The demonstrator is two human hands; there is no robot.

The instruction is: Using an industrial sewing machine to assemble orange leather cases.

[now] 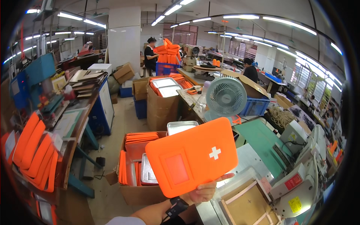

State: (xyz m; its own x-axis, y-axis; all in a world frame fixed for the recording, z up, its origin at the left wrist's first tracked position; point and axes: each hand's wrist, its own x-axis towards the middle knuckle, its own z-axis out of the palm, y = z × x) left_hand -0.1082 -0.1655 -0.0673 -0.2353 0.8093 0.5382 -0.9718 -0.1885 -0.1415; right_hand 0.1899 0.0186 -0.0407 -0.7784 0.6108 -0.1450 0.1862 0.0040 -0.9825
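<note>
My left hand (204, 192) holds up an orange first-aid case panel (198, 157) by its lower edge, with the fingers closed around it. The panel is tilted, with rounded corners, a white cross and a rectangular recessed window on its face. A black device is strapped to my left wrist. No part of my right hand shows. Behind the panel stands a cardboard box (137, 195) containing stacked orange panels (140, 137) and metal trays (148, 170), partly hidden by the held panel. Below and right of my hand lies a wooden frame (249, 202) on a machine bed.
A grey-green fan (226, 96) stands on the bench ahead. At right is a machine with pale housings (296, 202) beside a green tabletop (258, 138). More orange panels (37, 153) lean at far left by a workbench (84, 112). Two people work farther back.
</note>
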